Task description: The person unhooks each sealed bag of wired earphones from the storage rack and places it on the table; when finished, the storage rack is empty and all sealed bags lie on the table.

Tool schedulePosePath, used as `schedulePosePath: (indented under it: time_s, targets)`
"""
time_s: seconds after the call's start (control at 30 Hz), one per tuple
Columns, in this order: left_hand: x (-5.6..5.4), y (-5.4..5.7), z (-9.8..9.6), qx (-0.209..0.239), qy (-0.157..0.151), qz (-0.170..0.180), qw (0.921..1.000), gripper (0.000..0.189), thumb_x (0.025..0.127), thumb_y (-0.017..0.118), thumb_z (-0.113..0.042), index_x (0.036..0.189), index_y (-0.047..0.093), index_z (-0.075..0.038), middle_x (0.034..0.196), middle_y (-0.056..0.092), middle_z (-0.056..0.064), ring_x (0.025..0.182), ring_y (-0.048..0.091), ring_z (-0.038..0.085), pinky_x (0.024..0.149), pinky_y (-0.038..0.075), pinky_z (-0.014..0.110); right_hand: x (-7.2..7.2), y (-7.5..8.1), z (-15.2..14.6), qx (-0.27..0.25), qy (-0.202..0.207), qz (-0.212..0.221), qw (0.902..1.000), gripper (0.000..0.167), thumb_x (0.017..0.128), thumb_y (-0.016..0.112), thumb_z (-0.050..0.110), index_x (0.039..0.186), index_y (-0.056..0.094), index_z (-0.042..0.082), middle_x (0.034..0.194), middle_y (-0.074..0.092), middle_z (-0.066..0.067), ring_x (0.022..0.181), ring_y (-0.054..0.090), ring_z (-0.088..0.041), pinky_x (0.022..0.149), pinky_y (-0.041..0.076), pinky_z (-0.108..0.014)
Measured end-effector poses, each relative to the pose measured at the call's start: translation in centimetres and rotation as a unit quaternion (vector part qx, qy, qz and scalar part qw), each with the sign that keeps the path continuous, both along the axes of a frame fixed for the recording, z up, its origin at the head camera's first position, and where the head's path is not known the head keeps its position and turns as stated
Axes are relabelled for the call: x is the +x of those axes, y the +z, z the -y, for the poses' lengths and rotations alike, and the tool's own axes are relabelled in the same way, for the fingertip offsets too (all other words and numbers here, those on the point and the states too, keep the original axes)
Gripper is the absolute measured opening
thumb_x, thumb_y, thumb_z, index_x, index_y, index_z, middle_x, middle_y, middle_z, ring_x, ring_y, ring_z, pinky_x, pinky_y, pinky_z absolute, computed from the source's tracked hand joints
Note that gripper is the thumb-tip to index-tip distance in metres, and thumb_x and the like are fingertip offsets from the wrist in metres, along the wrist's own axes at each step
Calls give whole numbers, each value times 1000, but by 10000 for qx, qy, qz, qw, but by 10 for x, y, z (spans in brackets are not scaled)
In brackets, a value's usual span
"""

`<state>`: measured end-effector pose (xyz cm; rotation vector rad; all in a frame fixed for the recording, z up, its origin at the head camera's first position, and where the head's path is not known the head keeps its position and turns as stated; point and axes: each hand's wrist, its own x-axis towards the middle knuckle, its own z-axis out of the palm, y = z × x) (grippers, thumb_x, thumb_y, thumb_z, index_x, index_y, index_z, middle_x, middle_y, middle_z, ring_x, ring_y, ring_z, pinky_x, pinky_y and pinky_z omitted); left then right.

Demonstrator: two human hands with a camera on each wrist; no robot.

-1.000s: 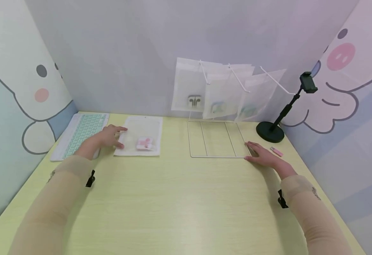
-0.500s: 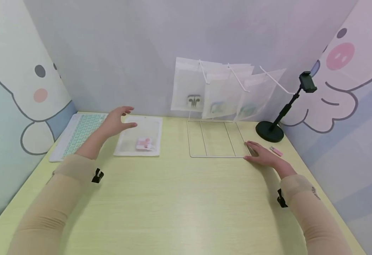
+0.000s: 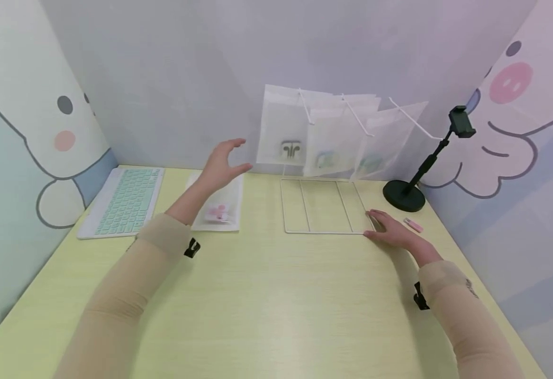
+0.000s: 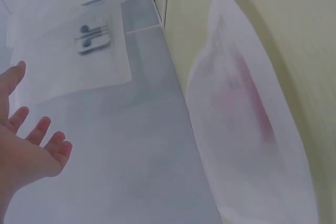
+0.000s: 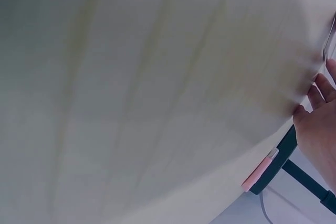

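Observation:
My left hand [image 3: 218,167] is raised in the air, thumb and fingers spread, holding nothing. Below it a white translucent bag [image 3: 234,197] with a small pink-and-white item [image 3: 217,213] inside lies on the table, partly covered by the forearm. To the hand's right, apart from it, hangs a translucent bag [image 3: 281,118] with white earphones [image 3: 290,150]. Two more bags hang beside it on the hooks of a white wire rack [image 3: 321,232]. My right hand [image 3: 390,230] rests at the front right corner of the rack's base, fingertips touching the wire.
A white keyboard [image 3: 129,202] with mint keys lies at the left. A black phone stand [image 3: 404,196] rises at the back right. Near the right hand is a small pink USB stick [image 3: 413,225]. Walls border the table behind and at both sides.
My left hand has lifted from beside the bag on the table and moved right and up toward the hanging bags. The right hand has stayed at the rack's base.

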<state>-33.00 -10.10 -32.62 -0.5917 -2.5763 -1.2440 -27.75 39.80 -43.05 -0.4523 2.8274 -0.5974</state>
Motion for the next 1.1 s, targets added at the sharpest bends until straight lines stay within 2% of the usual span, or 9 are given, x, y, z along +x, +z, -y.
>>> schedulePosePath:
  time_s: [0.2,0.37,0.5,0.73,0.9,1.1]
  targets:
    - [-23,3,-24,226,41,-25,9997,67,84,71,-27,141,41,-9,149,34,10,141,23,24,115,19,38,-2,-2,-1,-50,-4,-58,10000,79,89,62,42,146,28,1,151,20,-28,138,17,-46,110,14,-61]
    - [-40,0,-37,515,-80,79,9986,64,85,71,-27,140,43,-12,153,26,9,143,19,23,115,19,40,-1,-1,0,-29,-33,15,10000,79,90,61,43,147,26,2,152,18,-27,139,15,-46,110,13,-61]
    - [-49,-5,-45,455,-266,309,9981,62,86,70,-29,140,44,-15,157,15,8,144,12,26,115,18,46,0,-1,1,12,-63,48,10000,80,90,60,44,147,25,1,151,18,-28,138,14,-47,109,13,-63]
    - [-60,-5,-53,289,-222,565,9977,61,87,68,-29,141,42,-18,159,2,5,145,0,29,114,16,53,1,-5,-2,126,-111,183,9997,83,89,58,49,148,24,2,152,16,-27,139,13,-47,109,13,-63]
    - [-62,2,-57,157,-367,772,9962,59,90,64,-28,143,39,-16,157,11,10,144,6,29,115,17,50,1,-4,-1,215,-95,154,9996,82,90,58,49,148,24,2,152,16,-28,139,13,-47,109,13,-63]
    - [-64,0,-59,151,-405,878,9952,54,94,59,-27,143,40,-13,152,29,11,142,20,27,116,17,42,1,-1,1,196,-93,126,9997,81,90,59,48,148,25,2,152,17,-27,139,15,-46,109,15,-62]
